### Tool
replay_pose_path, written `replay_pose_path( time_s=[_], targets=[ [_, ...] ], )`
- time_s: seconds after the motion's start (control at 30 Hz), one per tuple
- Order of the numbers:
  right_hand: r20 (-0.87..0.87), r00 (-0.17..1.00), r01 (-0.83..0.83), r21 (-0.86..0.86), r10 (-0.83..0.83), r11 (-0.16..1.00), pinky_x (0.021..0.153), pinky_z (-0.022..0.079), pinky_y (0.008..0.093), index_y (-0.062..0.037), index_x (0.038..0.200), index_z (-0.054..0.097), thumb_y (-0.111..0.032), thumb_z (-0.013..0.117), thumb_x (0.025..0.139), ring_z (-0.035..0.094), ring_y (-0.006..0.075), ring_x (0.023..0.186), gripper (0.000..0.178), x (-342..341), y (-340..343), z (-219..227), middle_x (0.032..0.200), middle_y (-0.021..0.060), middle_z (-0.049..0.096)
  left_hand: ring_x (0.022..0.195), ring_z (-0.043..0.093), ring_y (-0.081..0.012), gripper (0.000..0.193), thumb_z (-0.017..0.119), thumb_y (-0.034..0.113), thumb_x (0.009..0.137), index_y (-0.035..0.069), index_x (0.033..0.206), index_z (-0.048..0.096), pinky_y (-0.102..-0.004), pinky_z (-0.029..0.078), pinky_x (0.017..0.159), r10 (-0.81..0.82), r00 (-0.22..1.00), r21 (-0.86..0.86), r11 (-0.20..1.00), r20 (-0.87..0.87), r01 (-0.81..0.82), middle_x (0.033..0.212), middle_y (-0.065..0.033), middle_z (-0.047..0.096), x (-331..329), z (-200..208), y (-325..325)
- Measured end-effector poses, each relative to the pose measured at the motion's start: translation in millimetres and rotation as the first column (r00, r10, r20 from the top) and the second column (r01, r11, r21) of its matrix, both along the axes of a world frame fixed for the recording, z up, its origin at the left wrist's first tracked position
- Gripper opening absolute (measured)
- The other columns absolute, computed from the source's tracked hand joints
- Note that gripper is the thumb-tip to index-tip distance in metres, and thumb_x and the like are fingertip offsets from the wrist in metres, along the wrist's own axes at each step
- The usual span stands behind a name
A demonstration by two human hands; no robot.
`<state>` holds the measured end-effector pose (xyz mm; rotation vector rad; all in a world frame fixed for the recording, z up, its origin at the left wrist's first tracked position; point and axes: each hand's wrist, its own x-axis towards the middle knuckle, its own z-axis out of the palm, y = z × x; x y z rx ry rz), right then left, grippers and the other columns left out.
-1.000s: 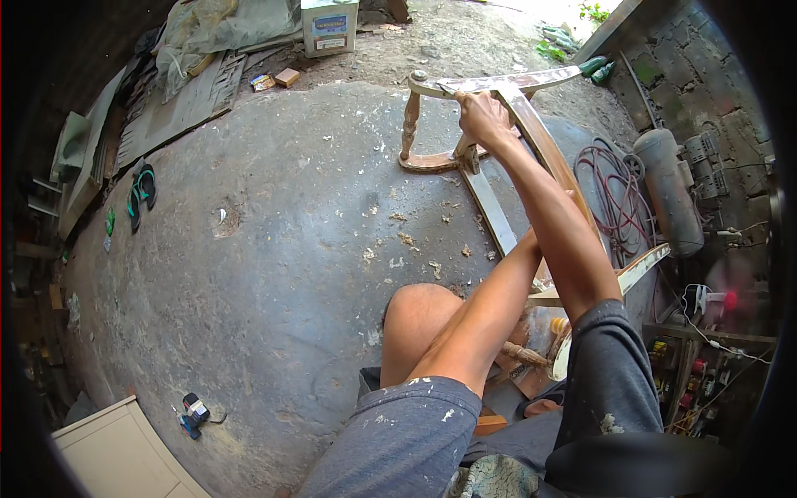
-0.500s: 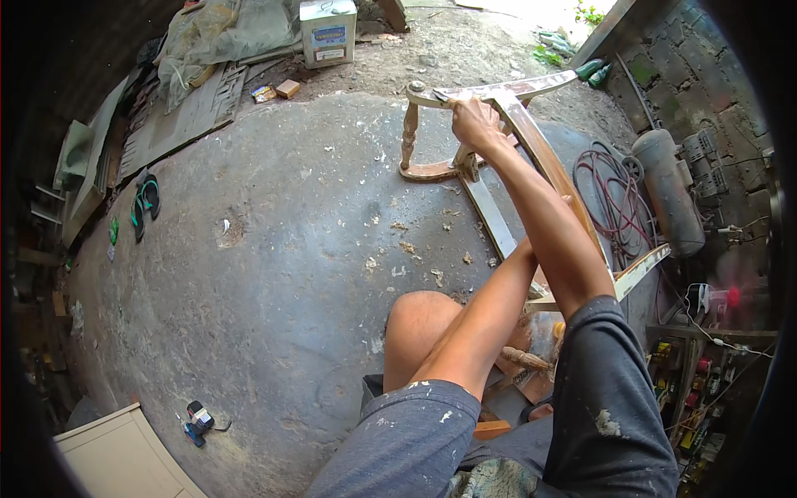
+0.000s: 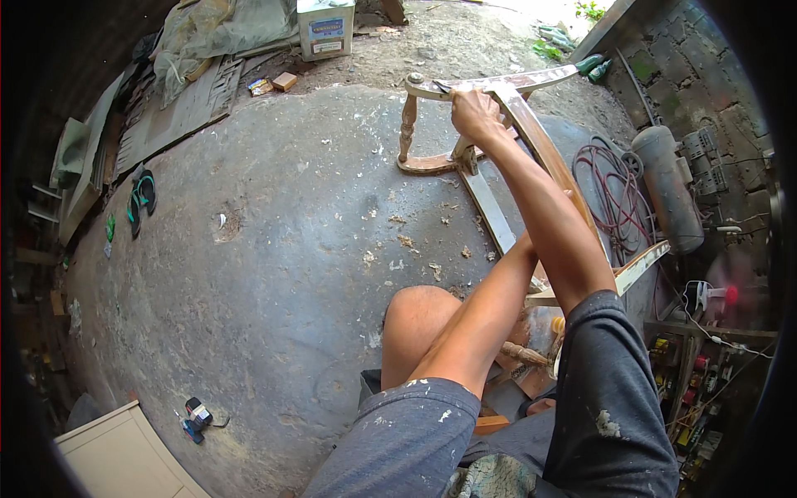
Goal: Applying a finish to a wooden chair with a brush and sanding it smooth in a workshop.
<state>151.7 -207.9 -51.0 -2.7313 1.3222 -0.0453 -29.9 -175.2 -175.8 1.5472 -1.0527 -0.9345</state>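
Note:
A wooden chair frame (image 3: 544, 137) with patchy pale paint and bare brown wood lies tilted in front of me, with turned spindles. My right hand (image 3: 477, 116) is closed around a thin, dark-bladed tool (image 3: 443, 86), its handle hidden in the fist. The blade rests at the frame's far curved rail, near the rounded post top. My left arm passes beneath my right forearm, which hides most of my left hand (image 3: 569, 193). Only a fingertip shows, curled at the edge of the long brown rail. Below my arms a turned wooden leg (image 3: 525, 353) is partly visible.
Flakes litter the concrete floor (image 3: 290, 249). A coiled red hose (image 3: 610, 195) and a grey tank (image 3: 668, 191) stand right, near a blurred fan (image 3: 730, 290). Flip-flops (image 3: 142, 203) and a cordless drill (image 3: 198, 419) lie left; a square tin (image 3: 325, 30) stands far ahead.
The whole view has shifted slightly. My right hand and the blade have moved only a little along the far rail; my left arm keeps nearly the same pose.

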Motion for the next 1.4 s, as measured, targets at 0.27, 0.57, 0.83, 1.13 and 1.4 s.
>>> replay_pose_path(
  time_s=[0.27, 0.57, 0.83, 1.13, 1.4],
  targets=[
    [0.066, 0.995, -0.067, -0.069, 0.072, 0.995, 0.057, 0.053, 0.0431, -0.0036, 0.099, 0.062, -0.004, 0.045, 0.084, 0.065, 0.0302, 0.065, 0.023, 11.7, 0.0, -3.6, 0.075, 0.0232, 0.061, 0.130, 0.028, -0.0351, 0.061, 0.049, 0.032, 0.095, -0.009, 0.136, 0.029, -0.0415, 0.019, 0.108, 0.032, 0.981, -0.203, 0.977, -0.194, -0.072, 0.140, -0.0289, 0.029, 19.6, 7.5, 15.5],
    [0.126, 0.976, -0.163, -0.131, 0.179, 0.978, 0.058, 0.053, 0.0452, -0.0046, 0.110, 0.060, -0.008, 0.036, 0.090, 0.065, 0.0328, 0.066, 0.032, 2.8, 24.5, -3.1, 0.078, 0.0250, 0.060, 0.125, 0.030, -0.0390, 0.067, 0.043, 0.045, 0.094, -0.007, 0.135, 0.033, -0.0404, 0.014, 0.109, -0.043, 0.910, -0.219, 0.965, 0.412, 0.145, 0.137, -0.0277, 0.029, 35.2, -42.5, 0.9],
    [-0.055, 0.995, -0.086, -0.038, 0.084, 0.996, 0.052, 0.052, 0.0421, -0.0077, 0.117, 0.057, -0.007, 0.038, 0.091, 0.064, 0.0283, 0.063, 0.032, -4.5, 5.9, -8.8, 0.081, 0.0224, 0.058, 0.132, 0.013, -0.0381, 0.077, 0.038, 0.049, 0.094, -0.011, 0.136, 0.015, -0.0393, 0.006, 0.111, -0.104, 0.985, -0.105, 0.987, 0.138, 0.119, 0.143, -0.0294, 0.014, 9.7, -18.8, -12.2],
    [-0.036, 0.996, -0.079, -0.058, 0.077, 0.995, 0.056, 0.054, 0.0426, -0.0050, 0.110, 0.059, -0.005, 0.038, 0.089, 0.066, 0.0291, 0.068, 0.030, -11.6, 5.1, -7.8, 0.077, 0.0202, 0.062, 0.140, -0.003, -0.0374, 0.088, 0.034, 0.051, 0.094, -0.016, 0.138, -0.001, -0.0385, -0.002, 0.113, -0.098, 0.986, 0.033, 0.994, -0.137, 0.104, 0.148, -0.0316, -0.001, 15.3, 9.1, -1.5],
    [0.007, 0.998, -0.066, -0.052, 0.067, 0.996, 0.059, 0.054, 0.0441, -0.0029, 0.105, 0.060, -0.006, 0.039, 0.090, 0.066, 0.0317, 0.073, 0.026, -6.5, 15.2, -0.6, 0.078, 0.0216, 0.062, 0.139, 0.003, -0.0405, 0.087, 0.039, 0.050, 0.093, -0.016, 0.138, 0.005, -0.0411, 0.004, 0.113, 0.021, 0.982, -0.161, 0.986, -0.188, -0.052, 0.146, -0.0340, 0.006, 22.2, 9.4, 4.3]
  ],
)
